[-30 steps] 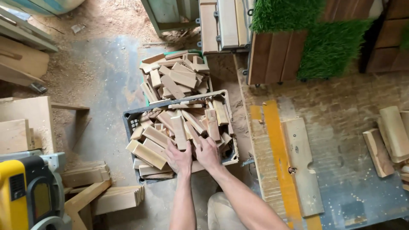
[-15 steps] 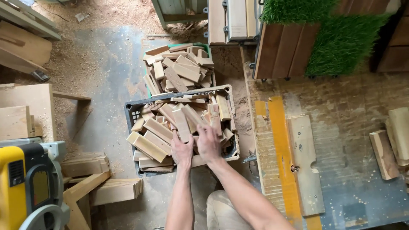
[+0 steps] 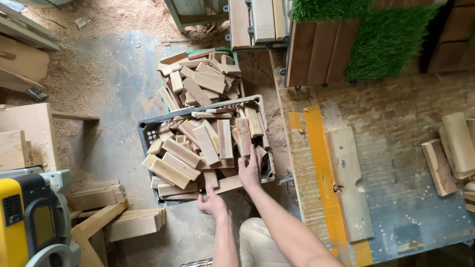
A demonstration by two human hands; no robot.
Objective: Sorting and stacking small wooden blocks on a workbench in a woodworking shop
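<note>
since half a second ago your left hand (image 3: pixel 213 203) has slid off the pile to the near edge of the dark plastic crate (image 3: pixel 144 129), while your right hand (image 3: pixel 250 170) has stayed on top of the wood blocks (image 3: pixel 208 143). your left fingers now curl at the crate's near rim, beside a long pale block (image 3: pixel 228 184) that lies along that edge; whether they grip the rim or a piece of wood you cannot tell from this angle, since the fingertips are hidden under the hand. your right hand lies flat, fingers together and pointing away from you, pressed on the blocks at the crate's near right corner, not closed around any one of them. the blocks fill the crate in a loose heap, some sticking up over its rim. a second heap of blocks (image 3: pixel 198 79) sits in a green bin just beyond the crate, touching it. to your right is a workbench (image 3: pixel 396 148) with a yellow stripe (image 3: pixel 321 163) and a wooden jig (image 3: pixel 349 183). a yellow saw (image 3: pixel 24 217) sits at your lower left.
</note>
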